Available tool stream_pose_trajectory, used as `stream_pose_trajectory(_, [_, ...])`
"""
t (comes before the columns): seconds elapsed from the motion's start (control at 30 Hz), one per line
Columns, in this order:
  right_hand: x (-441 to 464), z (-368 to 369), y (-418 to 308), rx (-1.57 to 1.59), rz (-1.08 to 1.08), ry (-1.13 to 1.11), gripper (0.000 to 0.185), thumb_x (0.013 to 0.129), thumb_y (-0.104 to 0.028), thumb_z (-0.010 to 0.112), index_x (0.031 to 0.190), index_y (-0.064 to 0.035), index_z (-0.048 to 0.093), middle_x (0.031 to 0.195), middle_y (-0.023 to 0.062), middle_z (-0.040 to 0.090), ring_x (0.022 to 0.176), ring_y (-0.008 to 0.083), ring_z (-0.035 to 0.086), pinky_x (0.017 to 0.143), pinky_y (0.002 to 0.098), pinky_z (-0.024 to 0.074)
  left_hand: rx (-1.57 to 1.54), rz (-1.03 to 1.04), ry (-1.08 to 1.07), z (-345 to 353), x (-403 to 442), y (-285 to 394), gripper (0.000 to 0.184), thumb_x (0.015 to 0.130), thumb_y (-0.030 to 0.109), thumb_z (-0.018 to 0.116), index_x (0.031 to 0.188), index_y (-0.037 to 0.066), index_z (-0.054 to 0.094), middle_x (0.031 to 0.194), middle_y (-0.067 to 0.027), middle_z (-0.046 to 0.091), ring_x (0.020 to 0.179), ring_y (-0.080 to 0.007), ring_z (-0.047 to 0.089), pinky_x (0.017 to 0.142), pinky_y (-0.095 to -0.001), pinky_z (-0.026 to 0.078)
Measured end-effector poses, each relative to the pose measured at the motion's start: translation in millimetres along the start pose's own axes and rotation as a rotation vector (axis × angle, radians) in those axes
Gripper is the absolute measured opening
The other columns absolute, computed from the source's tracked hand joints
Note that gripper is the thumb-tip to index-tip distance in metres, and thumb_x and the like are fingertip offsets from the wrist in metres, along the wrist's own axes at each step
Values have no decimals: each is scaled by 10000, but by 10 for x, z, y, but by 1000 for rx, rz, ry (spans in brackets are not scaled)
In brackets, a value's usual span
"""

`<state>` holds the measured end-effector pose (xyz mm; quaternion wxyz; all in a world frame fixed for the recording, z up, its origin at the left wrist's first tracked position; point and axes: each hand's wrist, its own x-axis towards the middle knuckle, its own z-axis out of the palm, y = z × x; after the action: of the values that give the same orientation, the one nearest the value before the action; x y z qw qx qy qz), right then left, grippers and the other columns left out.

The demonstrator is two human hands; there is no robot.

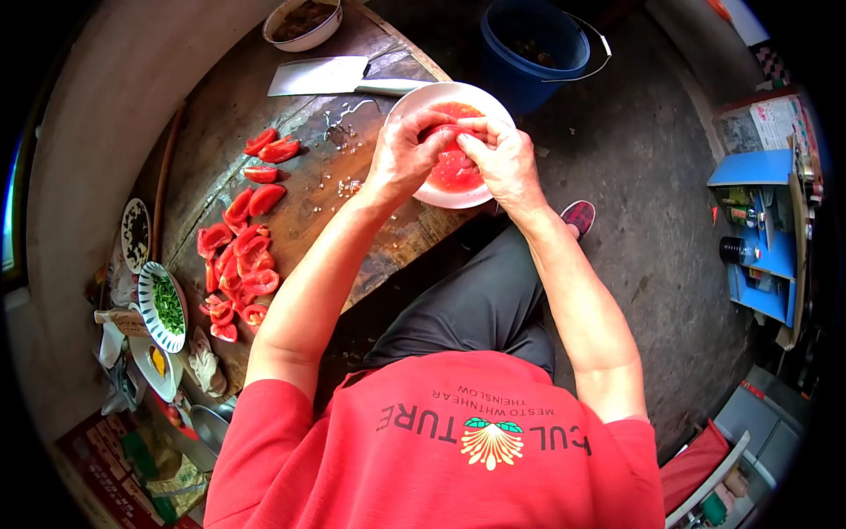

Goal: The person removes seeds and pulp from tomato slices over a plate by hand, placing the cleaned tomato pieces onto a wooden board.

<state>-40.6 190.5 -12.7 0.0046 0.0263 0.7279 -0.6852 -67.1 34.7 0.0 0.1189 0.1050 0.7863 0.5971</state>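
Both of my hands are over a white bowl (401, 106) of red tomato pulp and juice at the table's edge. My left hand (407, 152) has its fingers closed on a piece of tomato (451, 134), and my right hand (507, 160) pinches the same piece from the other side. The fingers partly cover it. To the left, several cut tomato wedges (238, 264) lie in a loose row on the wooden table (326, 216). A cleaver (322, 77) lies flat behind the bowl, its handle pointing toward the rim.
A bowl of dark food (304, 22) stands at the back. Left are a dish of chopped greens (165, 306), a plate with a yellow item (159, 363) and a patterned dish (136, 234). A blue bucket (538, 48) is beyond the table; a blue shelf (767, 238) is right.
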Motion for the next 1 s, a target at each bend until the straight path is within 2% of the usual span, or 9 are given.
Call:
stream_pose_trajectory(0.27, [-121, 50, -264, -397, -462, 210, 239, 778, 6, 595, 1010, -16, 645, 967, 142, 667, 908, 276, 645, 845, 347, 488, 408, 627, 222, 10, -96, 177, 405, 739, -121, 522, 1107, 18, 617, 985, -164, 624, 904, -311, 630, 772, -350, 512])
stream_pose_trajectory(0.37, [-187, 66, -468, -626, -787, 340, 312, 776, 10, 556, 1071, -59, 630, 1003, 150, 653, 971, 309, 604, 911, 417, 410, 511, 822, 392, 10, -163, 409, 411, 706, -50, 572, 1104, 47, 608, 987, -154, 621, 931, -342, 610, 824, -400, 497])
stream_pose_trajectory(0.47, [38, 61, 142, -752, -321, 104, 233, 791, -42, 555, 1003, -57, 653, 1020, 126, 654, 1027, 277, 592, 968, 434, 359, 633, 563, 247, 81, -6, -105, 358, 762, -65, 563, 1092, 55, 630, 978, -169, 630, 882, -341, 632, 755, -379, 527])
stream_pose_trajectory(0.57, [-22, 78, -217, -752, -568, 226, 267, 775, -16, 557, 1017, -66, 657, 1038, 113, 656, 1064, 277, 578, 978, 442, 363, 464, 424, 226, 30, -53, 125, 329, 754, 11, 610, 1079, 64, 626, 1006, -155, 632, 941, -341, 615, 806, -390, 511])
stream_pose_trajectory(0.73, [-89, 115, -319, -783, -659, 266, 284, 765, 6, 548, 1023, -51, 653, 1018, 136, 655, 1056, 286, 584, 975, 430, 379, 486, 700, 358, -21, -169, 244, 338, 747, -11, 587, 1083, 11, 603, 1016, -165, 627, 949, -337, 609, 808, -382, 508])
stream_pose_trajectory(0.8, [-88, 169, -93, -552, -288, 103, 258, 775, -12, 538, 1004, -52, 653, 991, 157, 654, 1002, 307, 598, 938, 417, 398, 441, 350, 210, 53, -177, -26, 301, 824, 11, 570, 1119, 6, 628, 934, -149, 666, 839, -228, 644, 732, -338, 509])
stream_pose_trajectory(0.83, [-110, 162, -114, -737, -488, 181, 232, 778, -20, 545, 978, -40, 659, 969, 170, 656, 949, 322, 616, 893, 411, 439, 277, 177, 146, 51, -110, -57, 304, 840, 25, 565, 1137, -1, 626, 898, -128, 676, 789, -176, 643, 699, -314, 506])
stream_pose_trajectory(0.9, [-114, 148, -209, -632, -519, 193, 200, 775, -43, 571, 951, -24, 664, 945, 178, 658, 918, 331, 625, 865, 404, 467, 7, 29, 104, -26, -150, 9, 288, 875, 44, 545, 1145, -19, 622, 851, -90, 672, 711, -106, 610, 639, -258, 485])
stream_pose_trajectory(1.0, [-70, 158, -111, -326, -244, 179, 202, 832, -102, 594, 1002, -20, 667, 968, 181, 667, 930, 321, 642, 846, 364, 499, -332, -232, -35, -191, -178, 91, 256, 912, 96, 535, 1115, -42, 608, 835, -71, 651, 672, -109, 604, 592, -226, 477])
